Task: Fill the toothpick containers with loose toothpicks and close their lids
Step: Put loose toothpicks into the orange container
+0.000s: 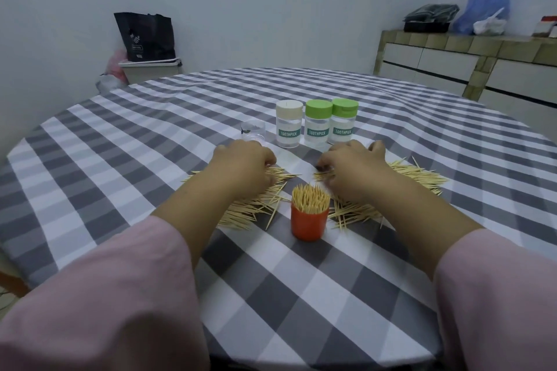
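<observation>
Light: soft and a bit dim, with a cool blue-grey look.
Shadows: faint, no glare.
Edges: wide lens bends the desk [301, 295] round.
Blur: sleeves [105, 295] at 6 o'clock look fuzzy.

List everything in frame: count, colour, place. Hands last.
labelled containers: 3, clear, one cream lid and two green, row mid-table
clear cup: 1, left of the row
orange container: 1, packed with upright toothpicks, near centre, no lid on
loose toothpicks: many, pale wood, two spreads either side of orange container
table: 1, grey-white check cloth
black bag: 1, on bin, back left
blue bag: 1, on counter, back right
left hand: curled on left spread
right hand: curled on right spread
</observation>
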